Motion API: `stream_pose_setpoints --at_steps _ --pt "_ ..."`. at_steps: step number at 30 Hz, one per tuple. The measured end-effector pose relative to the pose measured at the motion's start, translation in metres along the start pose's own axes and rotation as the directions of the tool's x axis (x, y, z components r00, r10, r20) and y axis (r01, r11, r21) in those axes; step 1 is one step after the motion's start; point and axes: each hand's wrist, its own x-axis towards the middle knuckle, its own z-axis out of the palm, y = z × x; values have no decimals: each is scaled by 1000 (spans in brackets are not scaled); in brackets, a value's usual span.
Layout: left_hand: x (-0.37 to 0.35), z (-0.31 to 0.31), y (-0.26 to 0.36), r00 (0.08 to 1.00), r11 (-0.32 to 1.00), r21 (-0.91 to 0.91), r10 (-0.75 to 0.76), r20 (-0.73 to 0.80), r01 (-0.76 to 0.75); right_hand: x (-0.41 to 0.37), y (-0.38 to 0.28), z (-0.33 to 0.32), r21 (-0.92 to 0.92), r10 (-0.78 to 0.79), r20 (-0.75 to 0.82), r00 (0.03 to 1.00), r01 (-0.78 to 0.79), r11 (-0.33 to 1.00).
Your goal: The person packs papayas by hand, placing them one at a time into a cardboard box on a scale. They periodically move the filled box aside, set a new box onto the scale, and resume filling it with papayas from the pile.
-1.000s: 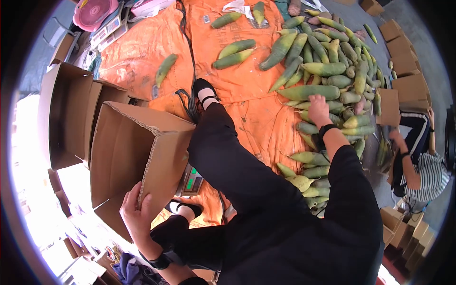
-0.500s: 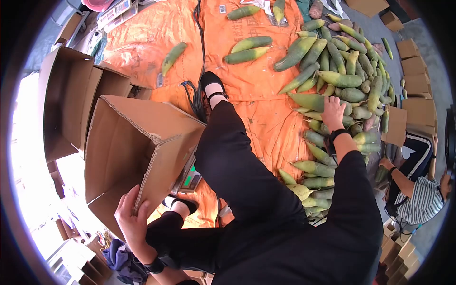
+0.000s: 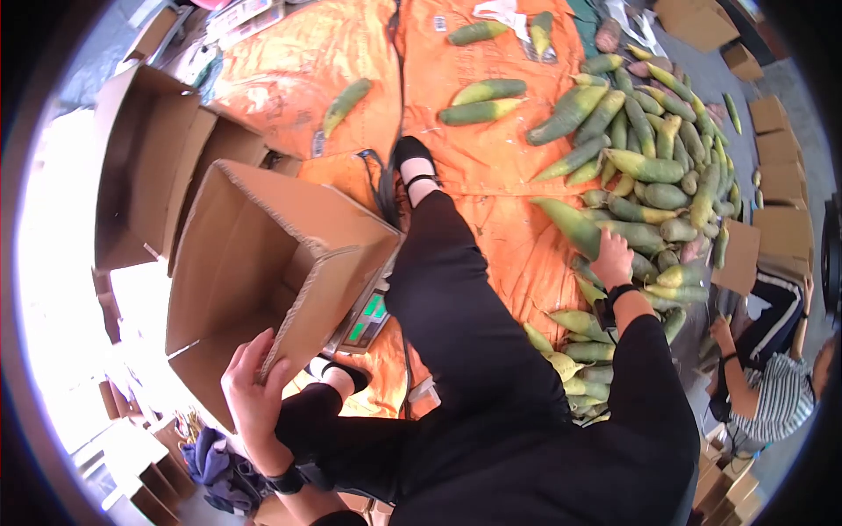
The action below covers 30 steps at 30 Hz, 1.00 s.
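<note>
My left hand (image 3: 253, 393) grips the near edge of an open, empty cardboard box (image 3: 263, 263) that rests on a scale (image 3: 368, 316) with a green readout. My right hand (image 3: 611, 259) is closed around the thick end of a long green and yellow shoot (image 3: 568, 224), lifted at the edge of a big heap of such shoots (image 3: 658, 167) on an orange tarp (image 3: 491, 149). A dark watch sits on that wrist. My black-trousered legs (image 3: 456, 316) stretch between box and heap.
A second open cardboard box (image 3: 145, 158) stands left of the first. Loose shoots (image 3: 482, 101) lie on the tarp farther off. Flat and folded cartons (image 3: 776, 149) line the right side. Another person in a striped top (image 3: 772, 386) crouches at the lower right.
My right hand has pulled back from the middle of the heap toward me, now gripping a long shoot. The view has shifted, and the left hand keeps its hold on the box.
</note>
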Motion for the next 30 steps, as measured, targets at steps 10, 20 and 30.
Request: stream_pose_setpoints --at_steps 10,20,30 --pt "-6 -7 -6 993 989 -94 110 -47 -114 -39 -15 -8 762 -150 161 975 -26 647" --pt "-12 -30 -11 977 898 -389 166 -136 -206 -117 -64 -204 772 -542 -392 743 586 244" --pt "-24 -132 8 887 723 -529 273 -372 -444 -212 -175 -372 144 -701 -713 15 982 -125"
